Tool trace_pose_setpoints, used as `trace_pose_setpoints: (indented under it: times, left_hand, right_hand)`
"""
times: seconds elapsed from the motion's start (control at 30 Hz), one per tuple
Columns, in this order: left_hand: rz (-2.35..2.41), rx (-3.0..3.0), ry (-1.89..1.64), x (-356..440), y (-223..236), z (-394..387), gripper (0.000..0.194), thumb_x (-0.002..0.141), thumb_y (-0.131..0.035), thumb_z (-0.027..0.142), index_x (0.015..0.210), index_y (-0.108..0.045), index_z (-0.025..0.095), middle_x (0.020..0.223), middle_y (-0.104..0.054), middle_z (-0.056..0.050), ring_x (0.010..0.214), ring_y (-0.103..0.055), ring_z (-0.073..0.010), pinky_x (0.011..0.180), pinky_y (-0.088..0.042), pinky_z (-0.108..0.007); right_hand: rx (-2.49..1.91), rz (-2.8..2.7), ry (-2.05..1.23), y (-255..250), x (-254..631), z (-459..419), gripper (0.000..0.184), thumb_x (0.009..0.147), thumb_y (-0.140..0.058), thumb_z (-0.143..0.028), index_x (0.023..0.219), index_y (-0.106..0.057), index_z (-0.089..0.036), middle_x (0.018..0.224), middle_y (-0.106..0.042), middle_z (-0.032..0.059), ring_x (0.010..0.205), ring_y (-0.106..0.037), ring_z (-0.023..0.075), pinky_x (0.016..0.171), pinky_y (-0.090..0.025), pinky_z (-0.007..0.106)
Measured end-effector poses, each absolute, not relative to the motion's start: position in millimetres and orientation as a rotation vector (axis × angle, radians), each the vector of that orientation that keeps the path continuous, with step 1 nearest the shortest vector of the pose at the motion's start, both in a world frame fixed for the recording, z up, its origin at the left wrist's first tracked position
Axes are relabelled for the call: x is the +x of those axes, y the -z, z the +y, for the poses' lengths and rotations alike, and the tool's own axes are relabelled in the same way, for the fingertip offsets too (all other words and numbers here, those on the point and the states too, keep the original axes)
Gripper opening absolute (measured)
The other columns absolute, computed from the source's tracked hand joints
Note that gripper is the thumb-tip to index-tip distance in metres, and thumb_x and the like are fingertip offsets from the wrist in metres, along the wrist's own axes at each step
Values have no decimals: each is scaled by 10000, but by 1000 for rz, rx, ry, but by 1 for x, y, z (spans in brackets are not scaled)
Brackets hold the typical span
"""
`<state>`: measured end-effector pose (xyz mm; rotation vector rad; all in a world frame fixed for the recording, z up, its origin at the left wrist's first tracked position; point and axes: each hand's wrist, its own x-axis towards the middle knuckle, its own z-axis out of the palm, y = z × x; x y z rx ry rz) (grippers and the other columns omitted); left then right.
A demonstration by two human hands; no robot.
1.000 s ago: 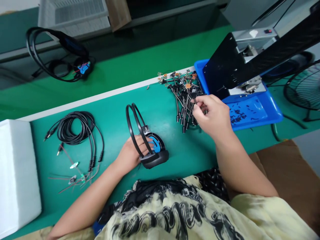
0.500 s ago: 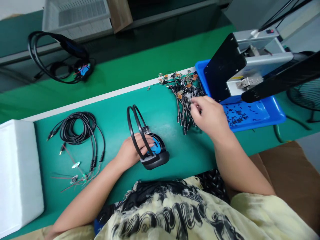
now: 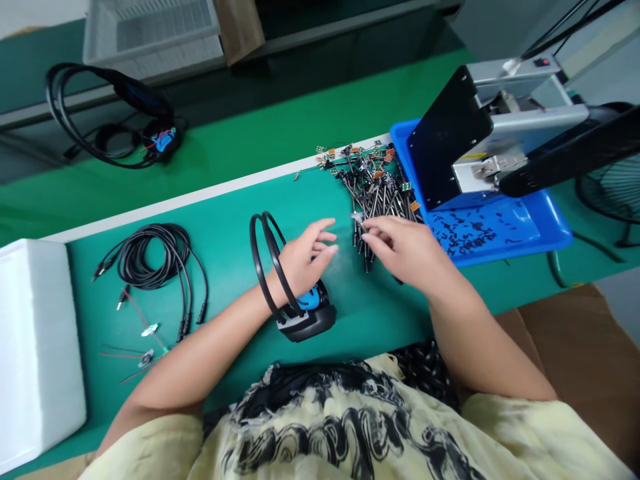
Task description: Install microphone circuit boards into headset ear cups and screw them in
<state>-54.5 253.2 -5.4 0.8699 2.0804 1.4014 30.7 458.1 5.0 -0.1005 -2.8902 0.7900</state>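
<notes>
A black headset [image 3: 306,323] with a double-hoop headband and a blue inner part in its ear cup rests on the green bench. My left hand [image 3: 306,259] reaches through the headband hoops, its fingers apart and holding nothing. To the right, my right hand [image 3: 407,252] pinches a small whitish, translucent piece [image 3: 357,217] at its fingertips; its exact kind is too blurred to tell. Behind and partly beneath that hand lies a pile of black microphone-boom-like stems [image 3: 383,198] with small circuit boards and orange tabs.
Coiled black cables [image 3: 155,257] and thin wires with small parts lie at left, beside a white foam box [image 3: 43,353]. A blue tray [image 3: 505,230] with black bits sits under a machine [image 3: 520,143] at right. Another headset [image 3: 163,137] is across the white strip.
My left hand has left the ear cup and moved up and right through the headband. My right hand has drawn left and nearer with the whitish piece, away from the pile's middle.
</notes>
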Motion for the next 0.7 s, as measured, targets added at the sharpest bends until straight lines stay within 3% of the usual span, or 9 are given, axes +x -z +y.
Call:
trace_pose_setpoints:
  times: [0.1, 0.33, 0.47, 0.57, 0.63, 0.7]
  left_hand:
    - [1919, 713, -1416, -62, 13, 270, 512, 903, -514, 223, 1403, -409, 231, 1194, -621, -90, 896, -671, -127, 849, -529, -271]
    - [1943, 559, -1354, -69, 22, 285, 388, 893, -487, 147, 1273, -560, 137, 1087, -642, -94, 870, -680, -129, 867, -522, -283]
    - [1958, 604, -1334, -69, 23, 282, 406, 889, -499, 163, 1291, -553, 163, 1145, -637, -92, 879, -678, -125, 880, -518, -285]
    - [1974, 627, -1323, -70, 23, 281, 410, 884, -521, 191, 1292, -556, 191, 1175, -646, -83, 908, -671, -136, 898, -511, -298]
    - [1972, 623, -1320, -70, 23, 282, 405, 877, -533, 198, 1281, -566, 204, 1183, -651, -73, 904, -667, -139, 900, -509, -305]
    - [1962, 610, -1345, -71, 21, 284, 394, 872, -537, 195, 1263, -578, 205, 1178, -653, -67, 893, -662, -138, 892, -510, -306]
  right_hand:
    - [-17, -2890, -954, 6, 30, 442, 200, 905, -540, -218, 1062, -652, -166, 908, -673, 62, 755, -630, 163, 715, -489, 278]
    - [-181, -2879, -735, 2, 17, 459, 290, 961, -458, -327, 1115, -647, -168, 1039, -682, 98, 952, -642, 241, 859, -491, 362]
    - [-326, -2847, -436, -7, -7, 489, 282, 923, -477, -252, 1151, -633, -197, 1006, -653, 114, 860, -620, 256, 741, -479, 370]
    - [-219, -2955, -369, -4, -24, 498, 342, 883, -563, -306, 1214, -599, -229, 1058, -631, 113, 855, -605, 257, 676, -459, 350]
    - [-152, -2993, -371, 2, -32, 498, 388, 837, -644, -356, 1204, -597, -237, 1108, -617, 109, 915, -600, 270, 691, -463, 349]
    - [-119, -2987, -386, 8, -37, 497, 316, 821, -671, -334, 1113, -632, -219, 1122, -614, 107, 971, -594, 275, 743, -472, 357]
